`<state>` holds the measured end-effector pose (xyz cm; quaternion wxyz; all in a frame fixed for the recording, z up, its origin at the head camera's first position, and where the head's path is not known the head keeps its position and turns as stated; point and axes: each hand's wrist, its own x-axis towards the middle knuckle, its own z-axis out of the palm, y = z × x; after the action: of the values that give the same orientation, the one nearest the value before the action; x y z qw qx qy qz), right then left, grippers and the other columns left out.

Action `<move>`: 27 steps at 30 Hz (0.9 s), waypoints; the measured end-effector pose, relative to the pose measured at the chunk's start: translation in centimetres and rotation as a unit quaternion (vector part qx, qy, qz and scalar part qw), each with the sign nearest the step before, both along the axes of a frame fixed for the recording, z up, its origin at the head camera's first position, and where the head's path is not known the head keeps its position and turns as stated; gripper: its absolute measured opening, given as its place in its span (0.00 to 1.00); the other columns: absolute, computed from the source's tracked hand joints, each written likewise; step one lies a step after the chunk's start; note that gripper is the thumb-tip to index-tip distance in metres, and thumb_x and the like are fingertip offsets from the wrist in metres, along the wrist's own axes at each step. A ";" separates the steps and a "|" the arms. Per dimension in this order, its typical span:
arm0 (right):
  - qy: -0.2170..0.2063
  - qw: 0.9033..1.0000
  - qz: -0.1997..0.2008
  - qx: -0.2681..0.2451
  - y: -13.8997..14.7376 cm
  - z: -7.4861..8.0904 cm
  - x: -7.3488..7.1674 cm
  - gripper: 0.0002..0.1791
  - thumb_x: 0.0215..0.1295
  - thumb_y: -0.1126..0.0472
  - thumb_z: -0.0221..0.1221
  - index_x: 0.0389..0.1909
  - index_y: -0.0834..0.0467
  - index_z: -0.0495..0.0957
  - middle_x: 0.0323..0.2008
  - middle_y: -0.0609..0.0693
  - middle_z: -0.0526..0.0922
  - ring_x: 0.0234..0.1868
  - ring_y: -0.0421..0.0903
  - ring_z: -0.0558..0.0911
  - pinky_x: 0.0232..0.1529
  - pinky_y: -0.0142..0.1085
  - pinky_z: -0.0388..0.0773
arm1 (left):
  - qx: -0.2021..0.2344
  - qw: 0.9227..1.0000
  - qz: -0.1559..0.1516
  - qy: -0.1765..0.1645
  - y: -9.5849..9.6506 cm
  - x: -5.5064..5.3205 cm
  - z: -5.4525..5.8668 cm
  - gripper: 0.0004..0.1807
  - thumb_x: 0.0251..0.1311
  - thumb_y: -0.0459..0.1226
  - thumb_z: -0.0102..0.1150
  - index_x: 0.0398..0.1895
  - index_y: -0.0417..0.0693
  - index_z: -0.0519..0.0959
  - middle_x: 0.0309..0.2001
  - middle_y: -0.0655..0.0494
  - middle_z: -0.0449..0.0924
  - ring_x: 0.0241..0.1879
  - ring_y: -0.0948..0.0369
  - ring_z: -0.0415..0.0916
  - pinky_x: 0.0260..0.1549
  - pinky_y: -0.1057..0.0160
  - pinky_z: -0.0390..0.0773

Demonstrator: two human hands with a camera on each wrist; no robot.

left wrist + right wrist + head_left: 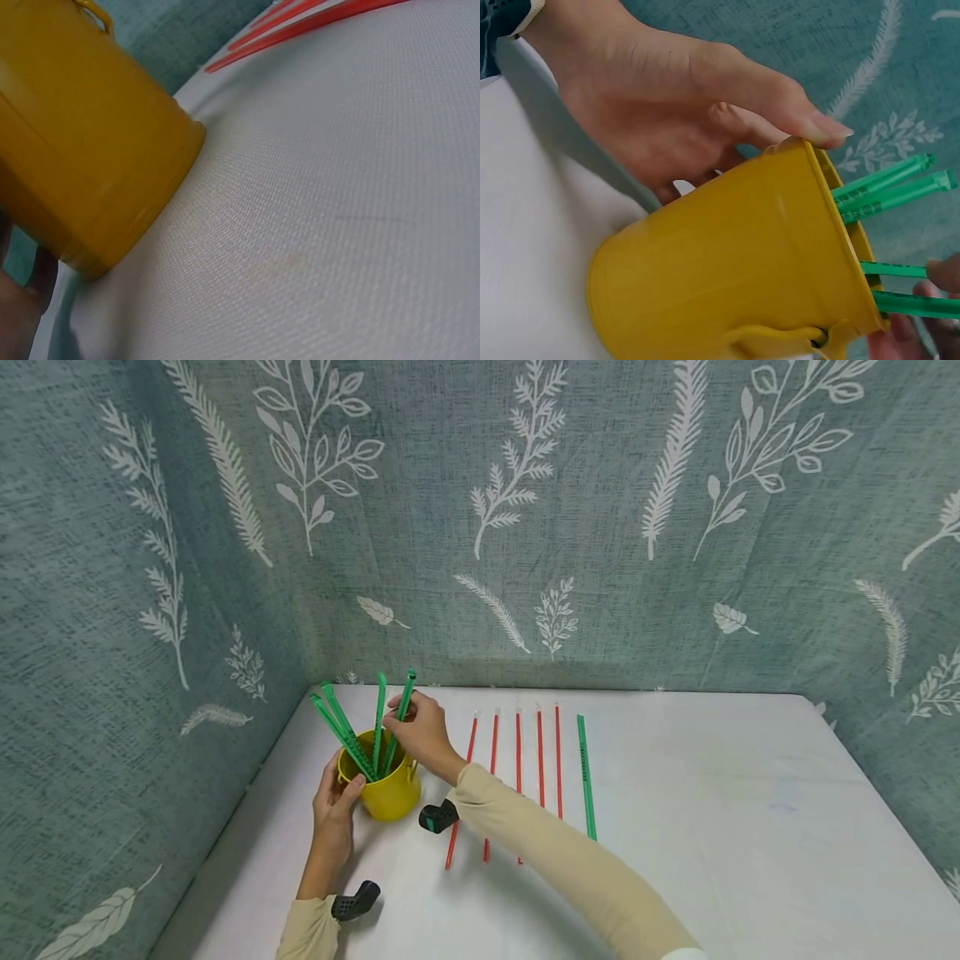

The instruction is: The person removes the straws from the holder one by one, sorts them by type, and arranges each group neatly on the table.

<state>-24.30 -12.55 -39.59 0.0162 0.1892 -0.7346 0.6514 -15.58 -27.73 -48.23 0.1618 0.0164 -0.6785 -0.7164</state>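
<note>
Left hand [335, 810]: grip around round yellow metal-looking bucket [393, 799], likely for steadiness
Right hand [426, 735]: grip pinching slim green plastic-looking stick [391, 750], likely for control

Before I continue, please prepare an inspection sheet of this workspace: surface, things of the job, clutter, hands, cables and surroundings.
Surface: white woven tabletop.
Job's things: round yellow bucket with four slim green sticks inside; five thin red sticks and one green stick lie to its right.
Clutter: nothing seen.
Hands: left hand holds the bucket; right hand pinches at least one stick inside.
Cables: nothing seen.
Surroundings: grey-green fabric printed with white leaves.
</note>
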 end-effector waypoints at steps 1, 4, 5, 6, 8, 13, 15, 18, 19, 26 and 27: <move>0.000 1.000 0.002 0.006 0.1 0.1 0.0 0.11 0.59 0.69 0.62 0.43 0.65 0.77 0.35 0.55 0.82 0.36 0.47 0.82 0.37 0.29 0.79 | 0.000 1.000 -0.001 -0.001 0.0 0.0 0.0 0.31 0.66 0.34 0.49 0.71 0.56 0.57 0.62 0.55 0.63 0.59 0.58 0.61 0.56 0.72 0.65; -0.001 1.000 0.009 0.026 0.5 0.3 0.0 0.12 0.57 0.69 0.63 0.44 0.63 0.77 0.36 0.57 0.82 0.37 0.48 0.81 0.37 0.29 0.79 | -0.002 1.000 0.000 -0.003 -0.1 0.0 0.0 0.31 0.66 0.34 0.48 0.71 0.56 0.57 0.61 0.55 0.63 0.58 0.58 0.61 0.55 0.73 0.65; -0.001 1.000 0.012 0.027 0.7 0.4 0.0 0.13 0.57 0.70 0.63 0.44 0.62 0.77 0.36 0.57 0.82 0.37 0.47 0.81 0.37 0.29 0.79 | -0.001 1.000 0.002 -0.004 -0.1 0.0 0.1 0.31 0.66 0.34 0.48 0.71 0.56 0.57 0.61 0.56 0.64 0.58 0.58 0.61 0.55 0.73 0.65; 0.001 1.000 0.012 0.028 0.8 0.5 0.0 0.12 0.57 0.70 0.63 0.43 0.62 0.77 0.35 0.56 0.82 0.36 0.46 0.81 0.37 0.28 0.79 | -0.001 1.000 0.004 -0.004 -0.1 0.1 0.1 0.30 0.66 0.34 0.48 0.71 0.55 0.57 0.61 0.56 0.64 0.58 0.58 0.61 0.55 0.73 0.65; 0.008 1.000 0.008 0.024 1.0 0.7 0.0 0.12 0.57 0.71 0.63 0.43 0.62 0.78 0.33 0.55 0.82 0.35 0.44 0.82 0.36 0.28 0.79 | 0.001 1.000 0.005 -0.003 0.0 0.1 0.3 0.31 0.65 0.33 0.48 0.71 0.54 0.57 0.61 0.56 0.64 0.58 0.59 0.62 0.55 0.73 0.65; 0.020 1.000 -0.017 0.001 1.8 0.9 0.0 0.13 0.56 0.69 0.64 0.42 0.61 0.77 0.33 0.55 0.82 0.33 0.44 0.82 0.35 0.28 0.79 | 0.007 1.000 0.006 -0.003 0.2 0.0 0.3 0.31 0.65 0.33 0.48 0.71 0.53 0.57 0.61 0.56 0.64 0.58 0.59 0.61 0.55 0.73 0.65; 0.027 0.999 -0.026 -0.006 2.1 1.0 0.1 0.13 0.56 0.69 0.65 0.42 0.62 0.76 0.33 0.55 0.82 0.34 0.44 0.82 0.34 0.28 0.79 | 0.008 1.000 0.008 -0.006 0.2 -0.1 0.2 0.31 0.66 0.33 0.49 0.71 0.55 0.58 0.61 0.56 0.64 0.59 0.59 0.61 0.56 0.73 0.65; 0.037 0.999 -0.033 -0.022 2.6 1.4 0.1 0.14 0.55 0.69 0.65 0.41 0.62 0.73 0.33 0.55 0.82 0.35 0.44 0.82 0.34 0.29 0.79 | 0.015 1.000 0.012 -0.007 0.2 -0.2 0.1 0.31 0.65 0.33 0.50 0.71 0.56 0.58 0.61 0.56 0.64 0.59 0.59 0.61 0.56 0.73 0.65; 0.040 0.998 -0.034 -0.029 2.8 1.6 0.2 0.14 0.55 0.69 0.65 0.41 0.63 0.73 0.34 0.55 0.82 0.35 0.45 0.82 0.33 0.29 0.79 | 0.016 1.000 0.013 -0.009 0.1 -0.2 0.1 0.31 0.65 0.33 0.50 0.71 0.56 0.58 0.61 0.56 0.64 0.59 0.59 0.61 0.56 0.73 0.65; 0.045 0.994 -0.032 -0.094 3.9 2.8 0.2 0.15 0.56 0.70 0.64 0.43 0.65 0.71 0.34 0.58 0.82 0.36 0.50 0.82 0.33 0.31 0.81 | 0.025 0.999 0.012 -0.021 0.2 -0.2 0.1 0.31 0.66 0.33 0.50 0.72 0.56 0.57 0.61 0.57 0.63 0.60 0.60 0.60 0.57 0.73 0.64; 0.048 0.993 -0.030 -0.101 4.1 2.9 0.2 0.15 0.56 0.70 0.64 0.43 0.66 0.71 0.35 0.60 0.81 0.37 0.52 0.82 0.33 0.31 0.81 | 0.025 0.999 0.010 -0.020 0.3 -0.2 0.1 0.31 0.66 0.33 0.49 0.72 0.56 0.57 0.61 0.57 0.63 0.60 0.60 0.60 0.57 0.73 0.64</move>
<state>-24.14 -8.44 -36.64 0.0903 0.1953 -0.6689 0.7115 -15.81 -27.43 -48.10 0.1550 0.0412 -0.6632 -0.7310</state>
